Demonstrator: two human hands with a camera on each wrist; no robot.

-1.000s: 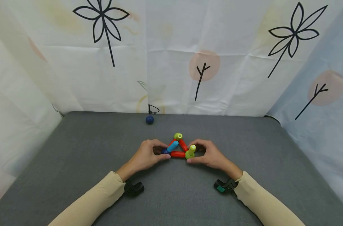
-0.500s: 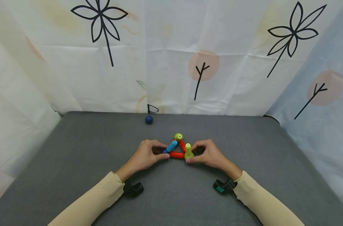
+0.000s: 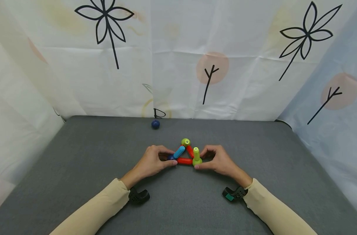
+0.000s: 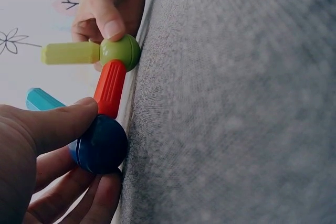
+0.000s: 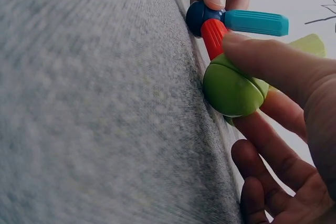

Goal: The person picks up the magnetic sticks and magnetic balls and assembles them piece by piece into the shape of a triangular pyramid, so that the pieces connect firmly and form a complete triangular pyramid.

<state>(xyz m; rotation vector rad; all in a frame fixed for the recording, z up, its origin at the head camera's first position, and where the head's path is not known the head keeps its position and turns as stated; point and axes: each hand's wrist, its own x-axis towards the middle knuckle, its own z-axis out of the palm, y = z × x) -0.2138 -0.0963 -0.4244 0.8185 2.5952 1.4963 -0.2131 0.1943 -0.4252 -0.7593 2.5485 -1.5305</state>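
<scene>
On the table lies a triangle of red sticks (image 3: 184, 161) joined by balls, the kind of a magnetic building set. My left hand (image 3: 153, 161) pinches the dark blue ball (image 4: 103, 144) at the near left corner, from which a light blue stick (image 3: 179, 152) rises at a slant. At the near right corner my right hand (image 3: 215, 161) pinches a green ball (image 5: 236, 85) between thumb and fingers. A yellow-green stick (image 3: 196, 152) stands up from that ball. Another green ball (image 3: 185, 142) forms the far corner, with a yellow-green stick seen nearly end-on.
A loose dark blue ball (image 3: 155, 124) sits near the back edge of the grey table (image 3: 108, 140). Behind the table hangs a white printed cloth (image 3: 178, 39), which also runs along both sides. Each wrist wears a black band (image 3: 139, 195).
The yellow-green stick on the near right ball has swung from leaning right to nearly upright, as the right hand turned it slightly. The left hand stays in place.
</scene>
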